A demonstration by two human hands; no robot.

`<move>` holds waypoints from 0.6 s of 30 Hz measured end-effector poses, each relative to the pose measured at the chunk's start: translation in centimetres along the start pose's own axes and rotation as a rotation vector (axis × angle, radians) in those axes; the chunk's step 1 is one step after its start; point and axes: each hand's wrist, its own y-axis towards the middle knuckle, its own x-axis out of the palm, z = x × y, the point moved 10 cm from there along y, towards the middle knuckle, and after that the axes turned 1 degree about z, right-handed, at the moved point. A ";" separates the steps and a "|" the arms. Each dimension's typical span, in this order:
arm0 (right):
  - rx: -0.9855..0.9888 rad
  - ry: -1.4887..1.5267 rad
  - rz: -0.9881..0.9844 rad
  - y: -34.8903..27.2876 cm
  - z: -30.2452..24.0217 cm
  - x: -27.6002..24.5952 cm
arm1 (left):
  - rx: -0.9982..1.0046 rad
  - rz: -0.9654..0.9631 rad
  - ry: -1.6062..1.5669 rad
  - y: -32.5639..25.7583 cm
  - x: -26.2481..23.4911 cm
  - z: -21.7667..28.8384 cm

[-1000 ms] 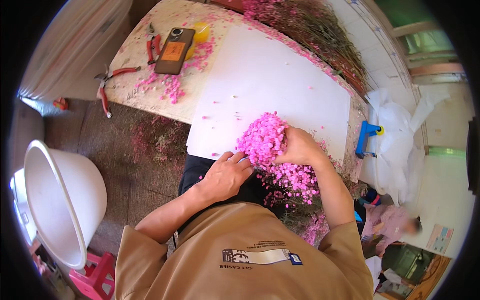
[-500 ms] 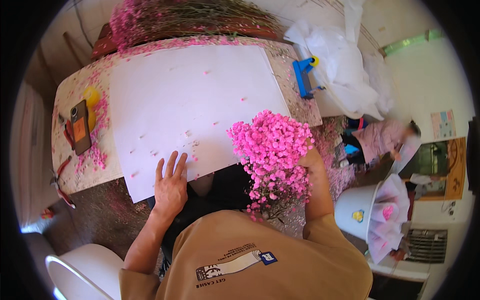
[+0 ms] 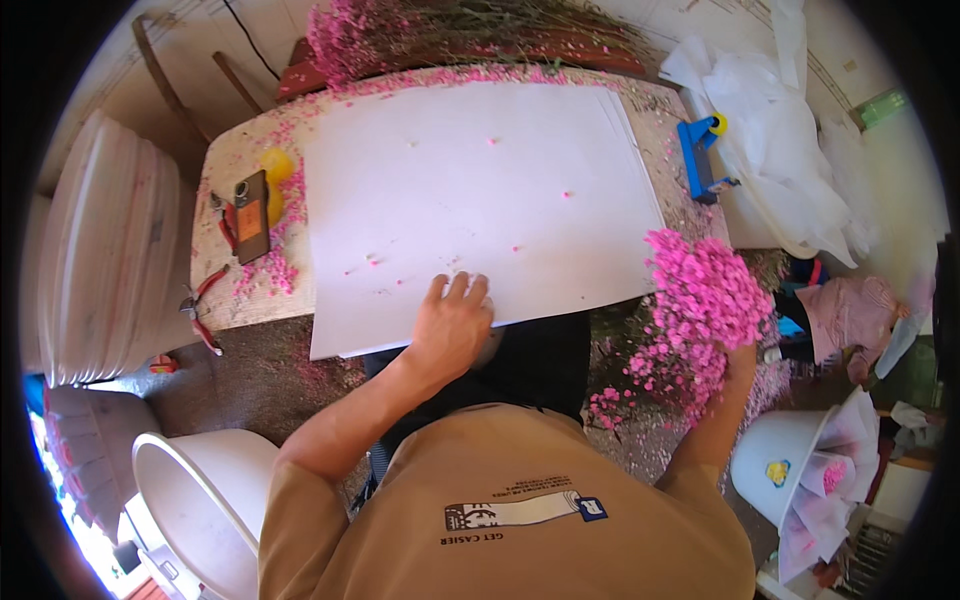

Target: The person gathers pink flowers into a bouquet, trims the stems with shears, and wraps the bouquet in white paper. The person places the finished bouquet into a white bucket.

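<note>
My right hand (image 3: pixel 739 360) is closed round a bunch of pink baby's breath (image 3: pixel 708 300), off the table's near right corner. The blossoms hide most of its fingers. The heads point up and toward the table, and some sprays droop to the left. At the near edge of a stack of large white paper sheets (image 3: pixel 470 170), my left hand (image 3: pixel 452 325) touches the top sheet with bent, slightly parted fingers. Nothing shows in that hand; its thumb is partly hidden. A few loose pink blossoms and crumbs are scattered over the paper.
On the table (image 3: pixel 225 300) at left lie a phone (image 3: pixel 252 215), red-handled pliers (image 3: pixel 205 305) and fallen petals. A blue tape dispenser (image 3: pixel 697 160) stands at right. More flowers (image 3: pixel 350 40) lie behind. A bucket of wrapped bouquets (image 3: pixel 770 465) and a person (image 3: pixel 850 315) are at right.
My right hand has carried the flower bunch rightward, away from the paper. My left hand has slid right along the paper's near edge, its fingers now more bent. The view has shifted left.
</note>
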 end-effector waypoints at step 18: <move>-0.629 -0.216 0.519 2.9 -13.2 -26.1 | -0.031 0.070 0.261 4.6 -10.7 0.7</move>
